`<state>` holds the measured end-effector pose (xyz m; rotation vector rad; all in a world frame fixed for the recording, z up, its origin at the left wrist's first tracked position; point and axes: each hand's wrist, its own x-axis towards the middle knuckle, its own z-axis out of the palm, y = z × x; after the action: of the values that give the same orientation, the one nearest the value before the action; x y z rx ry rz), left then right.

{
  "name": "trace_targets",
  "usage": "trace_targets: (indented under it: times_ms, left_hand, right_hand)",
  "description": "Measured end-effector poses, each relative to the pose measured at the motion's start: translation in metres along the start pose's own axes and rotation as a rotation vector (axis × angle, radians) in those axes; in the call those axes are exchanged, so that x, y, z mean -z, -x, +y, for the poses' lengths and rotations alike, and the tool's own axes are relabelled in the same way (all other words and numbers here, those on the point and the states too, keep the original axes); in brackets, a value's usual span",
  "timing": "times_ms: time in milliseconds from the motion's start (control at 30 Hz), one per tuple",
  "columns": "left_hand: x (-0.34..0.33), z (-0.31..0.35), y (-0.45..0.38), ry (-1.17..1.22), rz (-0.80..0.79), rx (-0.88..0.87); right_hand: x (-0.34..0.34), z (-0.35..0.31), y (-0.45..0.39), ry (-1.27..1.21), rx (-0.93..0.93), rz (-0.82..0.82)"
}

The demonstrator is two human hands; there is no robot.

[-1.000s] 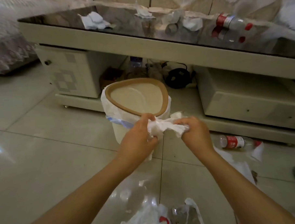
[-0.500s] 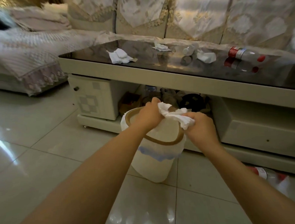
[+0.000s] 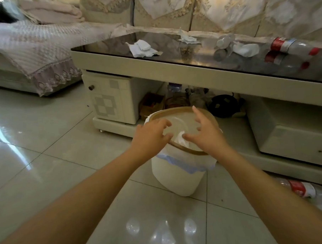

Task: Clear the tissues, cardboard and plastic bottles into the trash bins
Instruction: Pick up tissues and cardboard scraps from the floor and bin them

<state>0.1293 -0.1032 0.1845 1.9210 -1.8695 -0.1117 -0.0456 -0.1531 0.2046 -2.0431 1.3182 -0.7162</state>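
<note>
A white trash bin [image 3: 177, 178] with a brown rim and a plastic liner stands on the floor in front of the coffee table. My left hand [image 3: 149, 137] and my right hand [image 3: 205, 134] hover over its mouth, fingers spread, holding nothing. Between them a crumpled white tissue [image 3: 182, 140] is inside the bin's mouth. On the glass table top [image 3: 200, 63] lie a tissue pile [image 3: 142, 49], another tissue [image 3: 187, 38], a third tissue [image 3: 245, 49], a small clear bottle [image 3: 224, 41] and a red-labelled plastic bottle [image 3: 293, 46]. One more bottle [image 3: 303, 189] lies on the floor at the right.
The low table has a drawer cabinet [image 3: 109, 100] at the left and an open shelf with a black object [image 3: 223, 105] and clutter behind the bin. A sofa with lace covers [image 3: 33, 53] runs along the left and back. Glossy tiles [image 3: 48, 173] surround the bin.
Both hands held the tissue over the bin; they have let it go and opened, and the tissue has dropped into the bin. The view has tilted upward.
</note>
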Motion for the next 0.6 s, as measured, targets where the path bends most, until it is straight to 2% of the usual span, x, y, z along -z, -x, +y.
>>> trace_targets:
  times_ms: [200, 333, 600]
  left_hand:
    - [0.004, 0.017, 0.046, 0.155, 0.079, 0.008]
    - [-0.002, 0.038, 0.094, 0.141, -0.026, -0.021]
    - [-0.031, 0.036, 0.207, 0.161, -0.268, 0.030]
  right_hand:
    - [-0.001, -0.002, 0.042, 0.309, 0.216, 0.162]
    - [0.002, 0.010, 0.096, 0.370, 0.280, 0.115]
    - [-0.005, 0.051, 0.204, 0.415, 0.197, -0.019]
